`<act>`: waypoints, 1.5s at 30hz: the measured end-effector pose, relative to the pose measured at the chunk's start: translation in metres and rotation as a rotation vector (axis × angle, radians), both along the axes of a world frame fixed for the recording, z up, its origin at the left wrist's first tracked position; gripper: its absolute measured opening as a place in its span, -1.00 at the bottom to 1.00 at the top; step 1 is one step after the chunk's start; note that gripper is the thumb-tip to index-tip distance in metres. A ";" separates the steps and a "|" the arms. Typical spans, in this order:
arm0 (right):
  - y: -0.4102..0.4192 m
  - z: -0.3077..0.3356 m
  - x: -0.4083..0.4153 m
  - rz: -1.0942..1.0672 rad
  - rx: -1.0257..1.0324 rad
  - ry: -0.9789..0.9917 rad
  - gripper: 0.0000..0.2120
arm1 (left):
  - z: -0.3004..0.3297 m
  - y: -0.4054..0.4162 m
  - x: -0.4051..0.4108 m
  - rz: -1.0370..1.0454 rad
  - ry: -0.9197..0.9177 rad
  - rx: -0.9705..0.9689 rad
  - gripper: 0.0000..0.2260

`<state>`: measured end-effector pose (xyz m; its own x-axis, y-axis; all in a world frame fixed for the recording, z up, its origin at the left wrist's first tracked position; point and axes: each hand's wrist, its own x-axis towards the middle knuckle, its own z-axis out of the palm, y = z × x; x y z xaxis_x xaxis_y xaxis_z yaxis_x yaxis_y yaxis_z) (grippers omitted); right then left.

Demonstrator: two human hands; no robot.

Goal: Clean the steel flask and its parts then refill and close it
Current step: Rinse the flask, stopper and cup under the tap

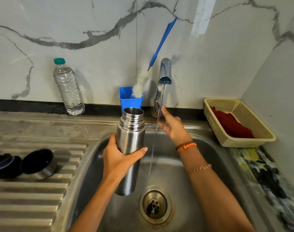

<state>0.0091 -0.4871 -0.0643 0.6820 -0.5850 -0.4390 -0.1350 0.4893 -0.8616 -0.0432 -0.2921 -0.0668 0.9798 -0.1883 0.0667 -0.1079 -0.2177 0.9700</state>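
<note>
Gripping the upright flask (130, 131) over the sink (201, 136), left hand (117, 159); right hand (174, 129), fingers extended, touches the tap (160, 91).

This is a home kitchen, seen at its washing-up corner. A stainless steel sink with a round drain (201, 136) is set into the counter, with a ribbed steel draining board (34, 195) on its left. A chrome tap (164, 77) runs a thin stream of water into the basin. White marble-patterned wall tiles with grey veins (76, 22) back the counter. A long blue-handled bottle brush with white bristles (157, 52) stands in a blue plastic cup (131, 102), near a clear plastic water bottle with a teal cap (68, 87). A cream plastic mesh basket (247, 114) holds a dark red cloth (231, 123).
</note>
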 end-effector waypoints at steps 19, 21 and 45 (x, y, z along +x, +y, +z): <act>0.015 0.032 -0.040 -0.151 0.263 -0.172 -0.69 | 0.003 -0.015 0.022 -0.291 -0.362 0.777 -0.21; 0.009 0.033 -0.044 -0.196 0.309 -0.201 -0.82 | 0.003 -0.011 0.021 -0.207 -0.396 0.590 -0.30; 0.078 -0.021 -0.060 0.276 -2.114 -0.330 -0.58 | -0.008 -0.019 0.010 0.313 0.696 -0.641 -0.87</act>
<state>-0.0505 -0.4094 -0.0856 0.7074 0.1889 0.6810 0.2123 -0.9759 0.0502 -0.0327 -0.3110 -0.0749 0.8388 -0.0445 -0.5426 0.5022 0.4481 0.7396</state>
